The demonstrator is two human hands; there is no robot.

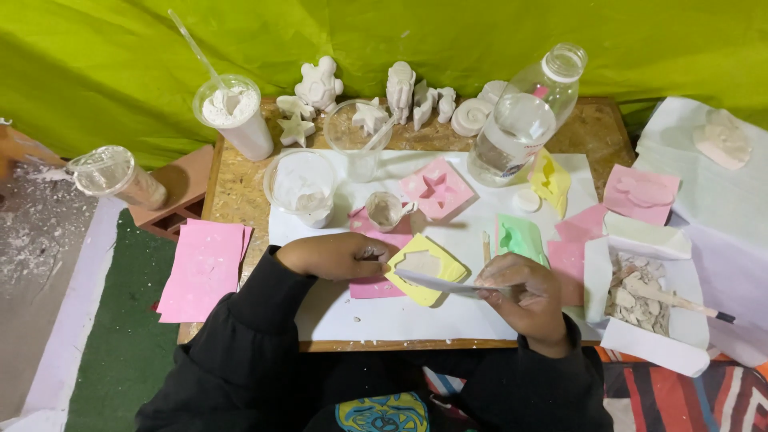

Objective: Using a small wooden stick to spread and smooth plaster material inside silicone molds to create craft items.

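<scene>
At the near middle of the bench (240,180), the left hand (340,256) pins a yellow square mould (424,268) by its edge. The right hand (528,292) grips a flat blade (436,281) laid across it. A clear plastic bottle (520,120) stands far right, and a pink star mould (437,188) lies behind.

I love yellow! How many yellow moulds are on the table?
2. One yellow mould lies by the left hand, under the white blade in the right hand. The other yellow mould sits beside the clear bottle. More may be hidden.
</scene>
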